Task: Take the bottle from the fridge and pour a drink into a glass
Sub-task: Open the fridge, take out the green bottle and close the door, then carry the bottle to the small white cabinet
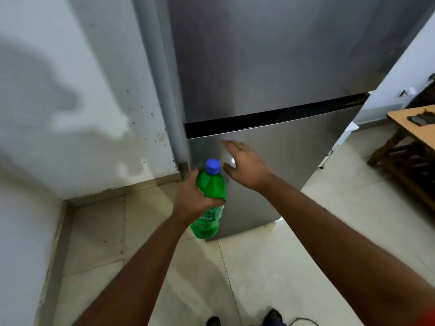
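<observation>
- Left hand grips the green bottle upright, just before the closed fridge.
- Right hand, fingers spread, lies flat against the fridge's lower door.

One head-worn wide-angle view — looking forward and steeply down, close before the fridge and floor.

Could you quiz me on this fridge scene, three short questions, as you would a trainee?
1. True or false: the fridge doors are shut.
2. Which hand grips the green bottle? A) left hand B) right hand
3. Fill in: the bottle's cap is ____ in colour.

Key: 1 true. 2 A; the right hand lies open against the lower door. 3 blue, and the cap is on.
</observation>
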